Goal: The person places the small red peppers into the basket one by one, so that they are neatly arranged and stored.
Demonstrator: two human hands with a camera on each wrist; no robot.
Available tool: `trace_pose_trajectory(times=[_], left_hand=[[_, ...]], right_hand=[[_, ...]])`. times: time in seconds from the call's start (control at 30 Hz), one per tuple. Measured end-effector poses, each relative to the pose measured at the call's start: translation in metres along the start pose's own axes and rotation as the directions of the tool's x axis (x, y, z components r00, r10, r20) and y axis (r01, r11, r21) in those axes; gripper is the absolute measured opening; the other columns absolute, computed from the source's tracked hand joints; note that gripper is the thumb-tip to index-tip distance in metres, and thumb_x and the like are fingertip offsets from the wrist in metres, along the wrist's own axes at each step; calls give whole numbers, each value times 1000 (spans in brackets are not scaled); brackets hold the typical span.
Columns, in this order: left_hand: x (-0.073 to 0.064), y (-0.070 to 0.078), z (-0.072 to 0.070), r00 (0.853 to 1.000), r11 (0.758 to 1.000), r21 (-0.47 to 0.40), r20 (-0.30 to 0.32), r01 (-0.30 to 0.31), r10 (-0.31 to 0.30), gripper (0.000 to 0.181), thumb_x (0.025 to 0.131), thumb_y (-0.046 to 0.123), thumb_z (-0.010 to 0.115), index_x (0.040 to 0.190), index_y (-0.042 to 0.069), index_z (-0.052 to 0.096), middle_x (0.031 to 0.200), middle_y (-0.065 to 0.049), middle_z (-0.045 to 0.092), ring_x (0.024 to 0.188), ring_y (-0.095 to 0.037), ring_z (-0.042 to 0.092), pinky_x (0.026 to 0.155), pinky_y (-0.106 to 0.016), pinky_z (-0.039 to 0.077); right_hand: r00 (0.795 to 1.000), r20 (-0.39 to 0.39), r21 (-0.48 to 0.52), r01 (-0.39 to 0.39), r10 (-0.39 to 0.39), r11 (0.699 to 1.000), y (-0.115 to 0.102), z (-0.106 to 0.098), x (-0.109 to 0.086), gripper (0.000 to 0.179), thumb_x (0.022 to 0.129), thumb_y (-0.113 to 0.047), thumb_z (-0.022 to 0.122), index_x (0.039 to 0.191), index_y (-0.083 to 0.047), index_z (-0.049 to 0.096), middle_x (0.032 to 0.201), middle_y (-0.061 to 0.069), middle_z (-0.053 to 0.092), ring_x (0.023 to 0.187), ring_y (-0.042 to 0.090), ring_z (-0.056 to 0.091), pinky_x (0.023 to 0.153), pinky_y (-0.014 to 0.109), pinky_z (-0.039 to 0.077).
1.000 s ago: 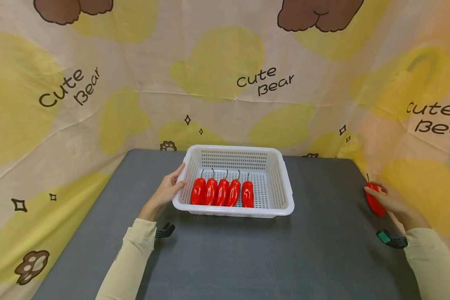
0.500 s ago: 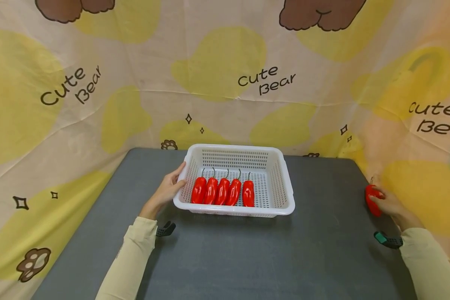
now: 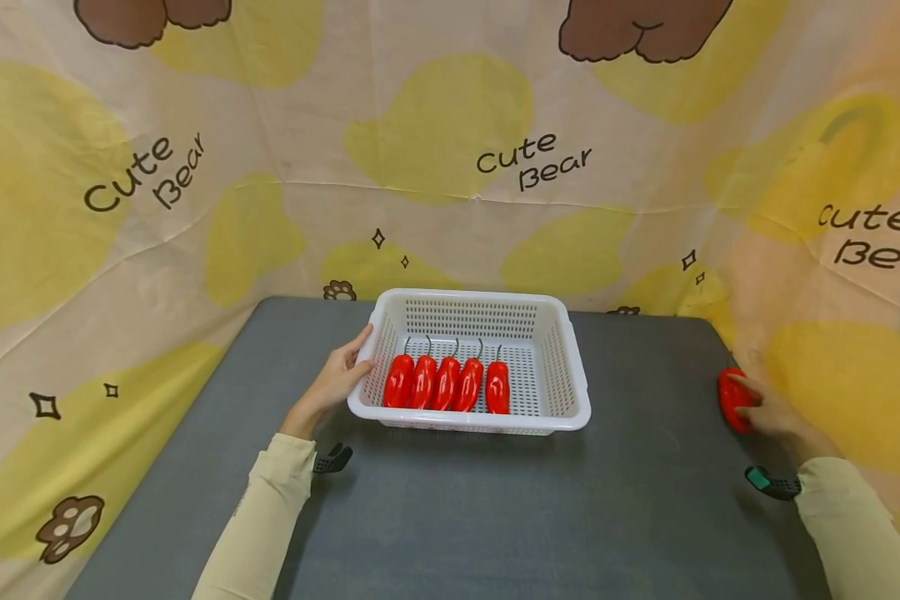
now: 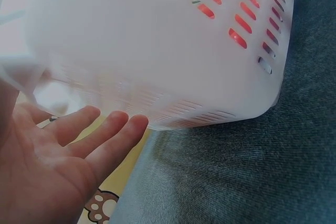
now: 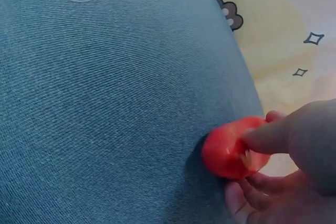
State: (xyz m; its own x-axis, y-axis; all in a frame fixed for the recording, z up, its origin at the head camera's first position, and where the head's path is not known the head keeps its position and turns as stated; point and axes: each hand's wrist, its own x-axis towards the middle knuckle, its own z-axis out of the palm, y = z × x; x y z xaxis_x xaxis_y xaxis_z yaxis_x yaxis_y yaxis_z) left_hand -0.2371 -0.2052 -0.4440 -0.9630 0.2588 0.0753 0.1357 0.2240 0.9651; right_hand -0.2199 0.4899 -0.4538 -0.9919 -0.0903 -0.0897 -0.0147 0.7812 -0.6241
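Observation:
A white plastic basket [image 3: 468, 422] with slotted walls stands at the middle of the table. Inside it several red peppers [image 3: 446, 383] with green stems lie side by side in a row, the rightmost pepper [image 3: 498, 388] slightly apart. My left hand [image 3: 332, 385] grips the basket's left rim, thumb on top and fingers outside, partly behind the wall in the left wrist view. At the table's right edge, my right hand [image 3: 777, 414] holds another red pepper [image 3: 733, 400] between thumb and fingers. Part of this pepper [image 5: 224, 151] is covered by the hand.
The dark grey table [image 3: 465, 517] extends in front of the basket and to both sides of it. A cloth curtain [image 3: 435, 142] with bear prints hangs along its back and sides. Each wrist wears a dark band [image 3: 774, 483].
My right hand has shifted slightly left with the red pepper, bringing it in from the table's right edge. The left hand and the basket stay in place.

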Motion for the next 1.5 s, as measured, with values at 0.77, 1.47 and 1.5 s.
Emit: trace_pose_trajectory(times=[0.77, 1.47, 1.5], left_hand=[[2, 0, -3, 1000, 1000, 16, -16, 22, -22, 69, 102, 3, 45, 163, 13, 15, 166, -24, 23, 139, -45, 43, 103, -58, 47], [0, -2, 0, 1000, 1000, 18, -3, 0, 1, 68, 102, 3, 46, 162, 11, 16, 168, -21, 19, 142, -43, 39, 108, -58, 43], [0, -2, 0, 1000, 1000, 19, -4, 0, 0, 68, 102, 3, 46, 162, 11, 16, 168, -21, 19, 142, -42, 39, 108, -58, 44]], right_hand=[[998, -55, 43, 31, -29, 999, -14, 8, 9, 60, 97, 3, 56, 146, 16, 25, 132, 51, 33, 109, 61, 44, 63, 17, 47], [991, -28, 90, 129, -127, 987, -50, 18, 6, 61, 100, -3, 58, 149, 14, 27, 128, 46, 47, 90, -7, 49, 65, 21, 55], [991, -26, 92, 134, -133, 987, -53, 18, 6, 60, 100, -4, 57, 149, 14, 27, 128, 46, 47, 90, -7, 48, 66, 21, 55]])
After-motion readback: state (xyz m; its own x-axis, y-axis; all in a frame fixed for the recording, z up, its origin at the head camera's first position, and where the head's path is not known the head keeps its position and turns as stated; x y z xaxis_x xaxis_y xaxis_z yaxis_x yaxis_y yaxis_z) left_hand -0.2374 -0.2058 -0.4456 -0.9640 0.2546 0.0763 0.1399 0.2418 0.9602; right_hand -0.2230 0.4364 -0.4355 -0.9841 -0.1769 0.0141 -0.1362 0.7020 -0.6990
